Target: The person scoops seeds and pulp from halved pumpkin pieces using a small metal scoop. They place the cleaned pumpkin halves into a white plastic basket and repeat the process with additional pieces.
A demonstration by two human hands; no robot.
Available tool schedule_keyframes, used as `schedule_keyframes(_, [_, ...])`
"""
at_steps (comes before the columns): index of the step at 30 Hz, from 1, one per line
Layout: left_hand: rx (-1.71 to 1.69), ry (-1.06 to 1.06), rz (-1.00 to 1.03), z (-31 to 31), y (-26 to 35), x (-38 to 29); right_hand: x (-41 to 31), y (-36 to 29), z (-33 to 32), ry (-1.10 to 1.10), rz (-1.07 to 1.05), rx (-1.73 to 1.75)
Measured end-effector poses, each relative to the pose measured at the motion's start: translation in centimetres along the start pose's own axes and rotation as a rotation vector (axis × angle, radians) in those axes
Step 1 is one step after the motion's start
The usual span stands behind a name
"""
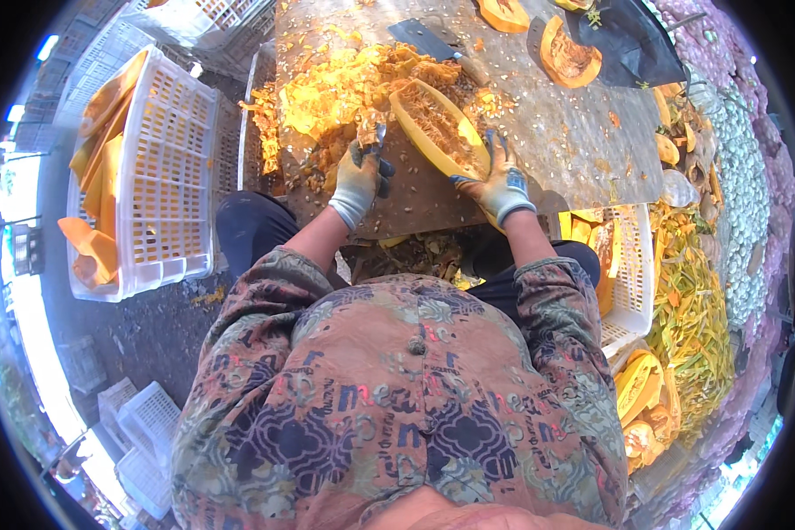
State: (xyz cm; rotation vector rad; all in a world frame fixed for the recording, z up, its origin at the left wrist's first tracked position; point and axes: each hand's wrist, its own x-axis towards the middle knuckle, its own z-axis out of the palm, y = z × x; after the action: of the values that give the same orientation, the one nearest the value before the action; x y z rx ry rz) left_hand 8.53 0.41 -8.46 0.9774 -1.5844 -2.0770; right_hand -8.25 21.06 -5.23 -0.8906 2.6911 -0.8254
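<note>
A long halved pumpkin (pixel 441 129), cut side up with stringy pulp inside, lies tilted on the wooden work board (pixel 570 152). Its lower right end is held by my right hand (pixel 503 182), in a stained work glove, thumb and fingers on either side. My left hand (pixel 359 173), gloved too, is closed around a small metal tool (pixel 379 134) with pulp on it; its exact kind cannot be told. A heap of orange pulp and seeds (pixel 344 93) lies just beyond my left hand. Past the heap rests a cleaver's broad blade (pixel 423 40).
A white plastic crate (pixel 172 172) of pumpkin pieces stands at the left, another crate (pixel 639 265) at the right below the board. Peelings (pixel 689 311) are piled at the far right. A pumpkin piece (pixel 570 56) and a black plastic bag (pixel 629 46) lie at the board's far right.
</note>
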Motion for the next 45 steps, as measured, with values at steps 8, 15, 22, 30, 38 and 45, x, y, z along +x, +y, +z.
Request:
schedule_keyframes(8, [0.238,0.023,0.054,3.2,1.6,4.6,-1.6,-1.0,1.3,-0.286,0.016,-0.423])
schedule_keyframes(15, [0.552,0.091,0.519,3.4,10.8,8.2,-2.1,-0.9,2.0,-0.252,-0.012,-0.4])
schedule_keyframes(22, [1.746,-0.222,0.066,4.1,11.3,10.1,-2.1,-1.1,2.6,-0.228,-0.043,-0.447])
schedule_keyframes(30, [0.877,-0.01,0.113,1.5,8.9,9.3,-2.0,-2.0,1.6,-0.274,-0.005,-0.388])
schedule_keyframes(38, [0.973,0.156,0.18,0.0,5.4,4.5,-1.3,-2.5,1.4,-0.307,0.055,-0.334])
schedule_keyframes(45, [1.242,0.157,0.07,1.0,6.2,4.9,-1.7,-1.9,2.2,-0.228,-0.031,-0.344])
